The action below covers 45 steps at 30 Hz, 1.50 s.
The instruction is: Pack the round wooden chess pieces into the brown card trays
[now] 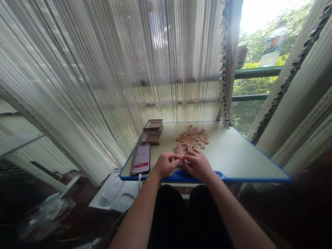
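Observation:
A small shallow box point(184, 149) sits near the table's front edge, with round wooden xiangqi pieces point(180, 150) lined up along its left side and more at its right. Over the box's near end, my left hand point(167, 164) pinches at a piece with thumb and forefinger. My right hand point(198, 163) meets it there, thumb and finger closed on the same small piece, while its other fingers reach over the box's right side. My fingers cover most of that piece. Just beyond the box, a loose heap of xiangqi pieces point(193, 134) is spread on the table.
Two shallow box parts point(152, 142) lie at the table's back left. A phone point(141, 160) with a white cable point(140, 178) rests at the left edge. The pale table point(238, 155) has a blue rim. Curtains point(176, 69) hang behind; a bottle point(272, 50) and a can point(241, 56) stand by the window.

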### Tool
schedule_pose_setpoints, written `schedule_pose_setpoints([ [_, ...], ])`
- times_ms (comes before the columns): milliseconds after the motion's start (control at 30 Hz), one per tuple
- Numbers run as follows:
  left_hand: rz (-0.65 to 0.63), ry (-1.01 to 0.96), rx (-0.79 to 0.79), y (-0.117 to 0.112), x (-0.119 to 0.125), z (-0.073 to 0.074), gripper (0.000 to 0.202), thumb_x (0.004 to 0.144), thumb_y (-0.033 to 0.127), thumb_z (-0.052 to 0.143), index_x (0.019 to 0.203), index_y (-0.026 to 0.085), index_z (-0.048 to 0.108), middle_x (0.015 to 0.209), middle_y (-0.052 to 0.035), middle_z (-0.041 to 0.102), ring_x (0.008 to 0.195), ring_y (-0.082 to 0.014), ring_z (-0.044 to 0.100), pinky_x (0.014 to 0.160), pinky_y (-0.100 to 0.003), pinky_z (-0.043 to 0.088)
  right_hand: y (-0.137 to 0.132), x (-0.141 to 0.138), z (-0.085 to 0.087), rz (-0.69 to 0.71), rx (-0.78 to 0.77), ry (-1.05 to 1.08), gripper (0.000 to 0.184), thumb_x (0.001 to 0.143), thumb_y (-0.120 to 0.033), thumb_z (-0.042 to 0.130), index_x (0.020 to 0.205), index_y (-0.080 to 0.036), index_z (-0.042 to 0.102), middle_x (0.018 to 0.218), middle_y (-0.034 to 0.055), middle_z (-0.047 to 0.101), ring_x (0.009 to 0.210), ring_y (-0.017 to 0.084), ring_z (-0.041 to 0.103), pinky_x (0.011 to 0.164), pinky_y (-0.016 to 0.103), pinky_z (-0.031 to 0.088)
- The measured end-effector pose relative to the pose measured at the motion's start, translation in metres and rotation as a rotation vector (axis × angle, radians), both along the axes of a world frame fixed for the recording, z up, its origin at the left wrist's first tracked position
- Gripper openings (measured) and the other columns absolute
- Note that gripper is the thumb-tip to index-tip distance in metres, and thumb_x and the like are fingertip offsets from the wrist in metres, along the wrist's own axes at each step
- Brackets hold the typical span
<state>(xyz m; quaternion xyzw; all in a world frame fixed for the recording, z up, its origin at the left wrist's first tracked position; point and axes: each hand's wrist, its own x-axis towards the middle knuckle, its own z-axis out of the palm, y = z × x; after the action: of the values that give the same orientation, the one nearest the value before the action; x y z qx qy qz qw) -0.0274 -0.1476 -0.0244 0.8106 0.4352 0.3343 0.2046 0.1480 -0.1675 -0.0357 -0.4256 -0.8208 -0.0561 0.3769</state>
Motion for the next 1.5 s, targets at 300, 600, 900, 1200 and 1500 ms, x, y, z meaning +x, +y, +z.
schedule_pose_setpoints([
  [300,-0.037,-0.022,-0.014,0.0,-0.001,-0.001,0.02,0.073,0.026,0.056,0.079,0.014,0.071,0.073,-0.0048,0.064,0.062,-0.0117,0.052,0.058,-0.022,0.039,0.0,0.001,0.0,0.041,0.006,-0.019,0.018,0.08,-0.025,0.052,0.074,-0.023,0.069,0.064,0.005,0.057,0.07,0.018,0.044,0.065,0.031,0.04],
  [600,-0.026,-0.036,0.002,0.001,0.0,-0.004,0.02,0.073,0.026,0.057,0.078,0.014,0.071,0.071,-0.0048,0.064,0.059,-0.0105,0.049,0.056,-0.022,0.037,0.003,0.001,-0.002,0.042,0.003,0.004,0.02,0.081,-0.026,0.052,0.073,-0.022,0.07,0.061,0.0043,0.058,0.067,0.017,0.044,0.067,0.03,0.04],
  [900,-0.027,-0.032,0.031,0.0,0.001,-0.002,0.019,0.072,0.023,0.056,0.076,0.013,0.072,0.069,-0.0049,0.065,0.058,-0.0106,0.051,0.056,-0.022,0.038,0.002,0.002,-0.002,0.051,-0.008,0.005,0.019,0.08,-0.024,0.052,0.075,-0.022,0.07,0.06,0.0034,0.057,0.067,0.016,0.043,0.069,0.03,0.038],
  [1200,-0.057,-0.031,0.058,0.002,0.0,-0.005,0.017,0.073,0.021,0.056,0.07,0.013,0.071,0.068,-0.0042,0.064,0.06,-0.0104,0.052,0.057,-0.022,0.039,0.007,0.002,-0.005,0.045,-0.009,-0.005,0.02,0.08,-0.025,0.051,0.072,-0.02,0.068,0.063,0.0043,0.057,0.068,0.016,0.042,0.068,0.028,0.038],
  [1500,-0.058,-0.01,0.072,0.001,0.001,-0.004,0.017,0.073,0.023,0.056,0.075,0.014,0.071,0.069,-0.0036,0.064,0.06,-0.0102,0.051,0.057,-0.021,0.037,-0.003,0.003,0.001,-0.152,0.013,-0.017,0.017,0.074,-0.028,0.054,0.064,-0.019,0.064,0.067,0.0046,0.056,0.076,0.018,0.041,0.072,0.032,0.032],
])
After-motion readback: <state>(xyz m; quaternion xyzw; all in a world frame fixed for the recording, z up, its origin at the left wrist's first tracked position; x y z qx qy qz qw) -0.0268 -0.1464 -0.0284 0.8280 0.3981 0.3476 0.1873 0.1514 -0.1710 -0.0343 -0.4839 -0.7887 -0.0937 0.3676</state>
